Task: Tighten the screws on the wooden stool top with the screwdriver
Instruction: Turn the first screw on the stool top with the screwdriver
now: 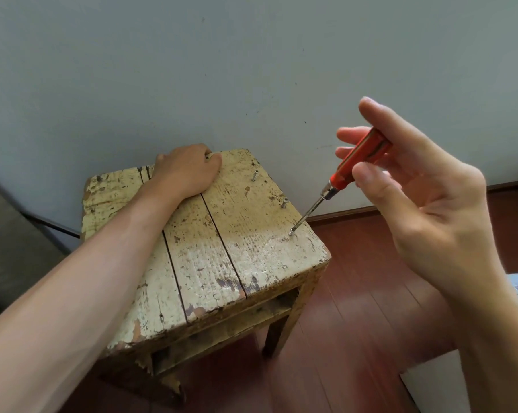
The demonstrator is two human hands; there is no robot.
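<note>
While the left hand (186, 171) grips the stool top (222, 248) at its far edge, the right hand (430, 204) pinches the screwdriver (341, 174) handle, fingers half curled. Shaft slants down-left, tip on the near-right screw (291, 233). 2 proud screws (284, 203) sit farther back.

The right hand (424, 198) pinches the red handle of the screwdriver (345, 174) between thumb and fingers, its shaft slanting down to the nearest screw (291, 233) near the right edge of the stool top (210, 248) — tip on the screw head. Two more screws (284, 202) (254, 175) stand proud farther back along that edge. The left hand (189, 169) grips the far edge — forearm lying across the worn, cream-painted planks.
</note>
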